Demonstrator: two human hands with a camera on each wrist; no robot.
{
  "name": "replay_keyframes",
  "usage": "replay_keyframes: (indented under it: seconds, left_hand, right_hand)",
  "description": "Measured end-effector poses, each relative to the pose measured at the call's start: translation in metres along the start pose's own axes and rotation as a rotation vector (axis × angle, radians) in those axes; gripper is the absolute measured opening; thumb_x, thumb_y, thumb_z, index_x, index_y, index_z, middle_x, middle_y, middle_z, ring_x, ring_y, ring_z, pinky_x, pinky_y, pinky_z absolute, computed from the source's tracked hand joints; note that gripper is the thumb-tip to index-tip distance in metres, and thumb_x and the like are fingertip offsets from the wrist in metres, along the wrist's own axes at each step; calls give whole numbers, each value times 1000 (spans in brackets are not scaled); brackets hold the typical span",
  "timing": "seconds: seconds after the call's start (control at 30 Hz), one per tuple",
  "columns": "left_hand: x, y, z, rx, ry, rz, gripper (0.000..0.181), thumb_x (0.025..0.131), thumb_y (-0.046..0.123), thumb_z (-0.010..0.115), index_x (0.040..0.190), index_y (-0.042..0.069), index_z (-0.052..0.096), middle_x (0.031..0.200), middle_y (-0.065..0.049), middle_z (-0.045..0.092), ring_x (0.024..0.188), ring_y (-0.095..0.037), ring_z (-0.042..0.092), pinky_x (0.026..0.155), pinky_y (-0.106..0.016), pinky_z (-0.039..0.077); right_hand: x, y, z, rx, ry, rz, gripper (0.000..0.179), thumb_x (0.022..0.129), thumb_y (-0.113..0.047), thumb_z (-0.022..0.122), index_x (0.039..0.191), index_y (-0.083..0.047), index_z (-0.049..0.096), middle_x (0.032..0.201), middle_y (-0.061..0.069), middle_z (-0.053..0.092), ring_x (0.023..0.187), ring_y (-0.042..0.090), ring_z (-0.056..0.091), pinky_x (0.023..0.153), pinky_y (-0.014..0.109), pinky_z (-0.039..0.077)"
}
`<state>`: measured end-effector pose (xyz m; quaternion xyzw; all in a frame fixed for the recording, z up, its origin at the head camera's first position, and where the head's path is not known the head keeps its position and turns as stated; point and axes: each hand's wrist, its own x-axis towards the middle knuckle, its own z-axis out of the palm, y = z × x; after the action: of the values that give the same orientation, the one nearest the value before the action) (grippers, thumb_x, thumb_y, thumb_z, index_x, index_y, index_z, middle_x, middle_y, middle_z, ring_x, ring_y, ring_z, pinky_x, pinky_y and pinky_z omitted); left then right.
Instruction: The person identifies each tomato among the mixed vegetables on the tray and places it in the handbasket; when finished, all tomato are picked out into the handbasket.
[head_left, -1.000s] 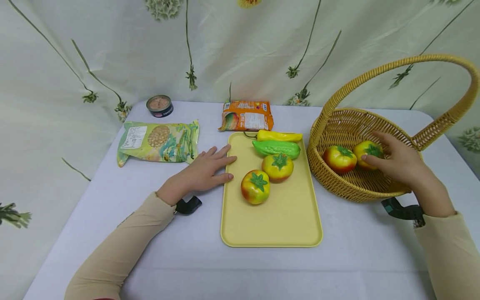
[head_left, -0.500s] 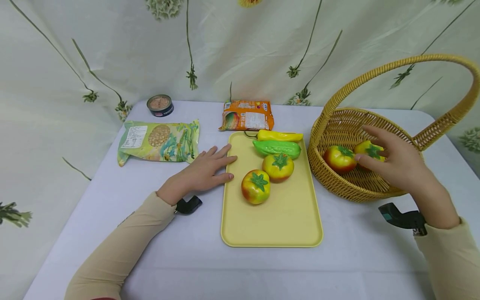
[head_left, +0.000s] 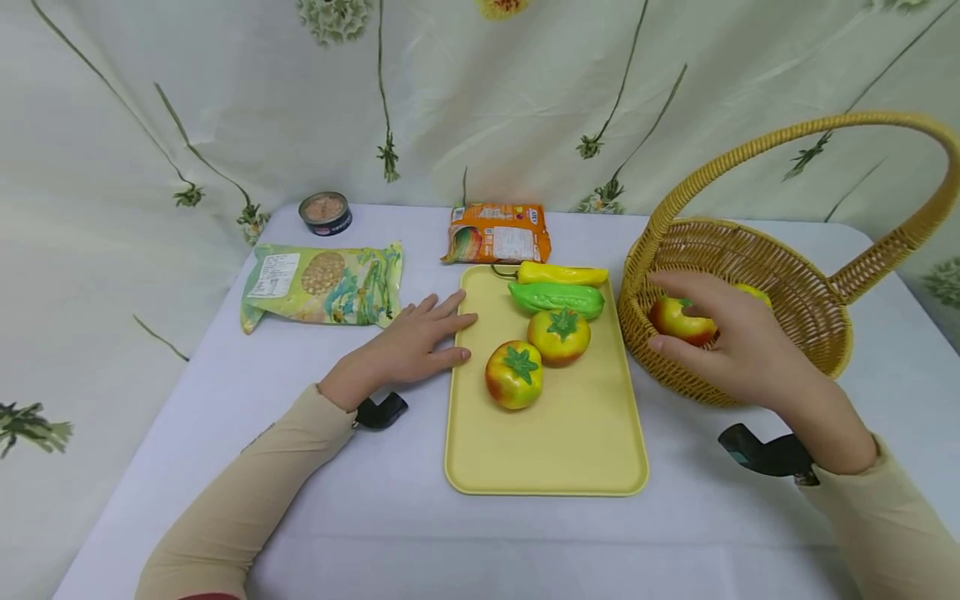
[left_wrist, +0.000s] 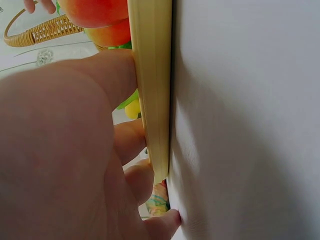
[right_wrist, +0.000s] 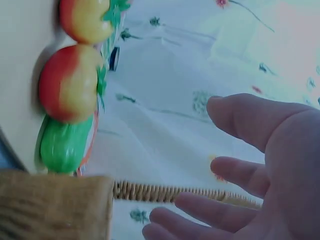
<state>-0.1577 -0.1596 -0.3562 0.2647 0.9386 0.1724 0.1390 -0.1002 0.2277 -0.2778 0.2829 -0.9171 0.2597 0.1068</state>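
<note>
My left hand (head_left: 408, 343) lies flat on the table, fingertips touching the left rim of the yellow tray (head_left: 547, 450). In the left wrist view its fingers (left_wrist: 131, 140) rest along that rim. Two red-and-yellow toy tomatoes with green leaves stand on the tray, a front tomato (head_left: 513, 375) and a rear tomato (head_left: 558, 337). Behind them lie a green pepper (head_left: 557, 300) and a yellow pepper (head_left: 562, 274). My right hand (head_left: 738, 346), holding nothing, hovers over the left side of the wicker basket (head_left: 821, 325). It partly hides two more tomatoes inside, one a red-and-yellow tomato (head_left: 675, 321).
The basket's tall handle (head_left: 795, 133) arches over its opening. An orange packet (head_left: 497, 233) lies behind the tray. Toward the back left are a green bag (head_left: 322, 283) and a small open can (head_left: 326, 213). A flowered cloth (head_left: 525, 100) hangs behind the table.
My right hand has let go of the right tomato in the basket and moved left and nearer, out toward the basket's left rim. My left hand has stayed at the tray.
</note>
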Motion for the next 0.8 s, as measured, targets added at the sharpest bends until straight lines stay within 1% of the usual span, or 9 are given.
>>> replay_keyframes:
  seconds: [0.07, 0.13, 0.2, 0.23, 0.33, 0.47, 0.5, 0.7, 0.8]
  left_hand:
    - [0, 0, 0, 0, -3, 1, 60, 103, 43, 56, 155, 15, 45, 172, -13, 18, 155, -53, 14, 122, -72, 13]
    - [0, 0, 0, -1, -5, 0, 60, 103, 43, 56, 155, 15, 45, 172, -12, 18, 155, -53, 14, 122, -72, 13]
    - [1, -1, 1, 2, -4, -1, 61, 103, 43, 56, 155, 15, 45, 172, -12, 17, 155, -53, 14, 122, -72, 13]
    - [0, -1, 0, 3, -5, -2, 61, 103, 43, 56, 155, 15, 45, 172, -12, 17, 155, -53, 14, 122, -72, 12]
    - [0, -1, 0, 6, -3, -3, 61, 103, 43, 57, 156, 15, 45, 172, -12, 17, 155, -53, 13, 122, -72, 12]
    - [-1, 0, 0, 2, -5, -4, 61, 103, 44, 57, 156, 16, 45, 172, -12, 18, 155, -52, 13, 122, -72, 12]
    - [-1, 0, 0, -1, -5, -5, 61, 103, 44, 57, 156, 16, 45, 172, -12, 18, 155, -52, 13, 122, -72, 12]
    - [0, 0, 0, -7, -11, 2, 61, 103, 44, 56, 156, 16, 44, 172, -11, 17, 155, -52, 13, 122, -72, 12]
    - [-1, 0, -1, -3, -8, -1, 61, 103, 43, 56, 156, 15, 44, 172, -12, 17, 155, -53, 13, 122, -72, 12]
  right_hand:
    - [3, -6, 5, 23, 3, -56, 63, 81, -5, 84, 139, -5, 60, 136, 14, 65, 113, 28, 65, 83, 47, 62]
    - [8, -11, 10, 38, -17, -87, 60, 83, -6, 83, 139, -7, 61, 134, 13, 66, 107, 24, 66, 80, 43, 62]
    - [14, -14, 16, 46, -55, -97, 57, 85, -9, 81, 139, -7, 61, 135, 12, 66, 111, 24, 66, 87, 43, 60]
    - [17, -15, 20, 52, -79, -97, 56, 87, -11, 80, 139, -7, 61, 136, 12, 66, 116, 27, 65, 91, 46, 59]
    - [28, -15, 32, 68, -140, -95, 54, 89, -16, 79, 139, -5, 60, 135, 14, 66, 114, 29, 65, 92, 49, 57]
    - [39, -12, 48, 114, -162, -103, 54, 89, -16, 78, 138, -3, 60, 134, 16, 66, 107, 28, 66, 84, 45, 59]
    - [41, -12, 51, 125, -164, -100, 54, 89, -17, 78, 139, -3, 60, 135, 16, 66, 111, 30, 66, 85, 46, 59]
    - [48, -8, 64, 143, -174, -72, 54, 90, -18, 76, 139, -3, 60, 138, 16, 64, 125, 33, 61, 101, 53, 53]
    - [50, -7, 67, 146, -174, -73, 55, 89, -17, 77, 139, -2, 60, 139, 17, 64, 128, 34, 59, 105, 55, 50]
